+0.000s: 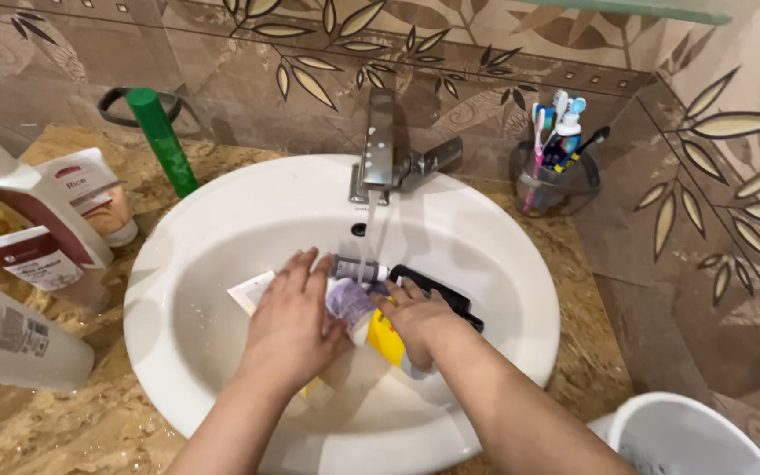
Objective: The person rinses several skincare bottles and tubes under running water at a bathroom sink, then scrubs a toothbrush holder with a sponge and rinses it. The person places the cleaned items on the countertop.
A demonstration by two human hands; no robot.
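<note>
Two hands low in the white oval sink (485, 264), centre of frame, under a thin stream from the steel tap (380, 145). Left hand (292, 321) spread flat, fingers apart, pressing on a pale lilac tube (349, 299) with a white flat pack (248, 290) just beside it. Right hand (420, 321) curled, fingers together, clamped on a yellow bottle (386, 339); black item (437, 290) behind. At upper left, lotion bottles (37, 211) and green can (162, 141); upper right, cup of toothbrushes (556, 176).
</note>
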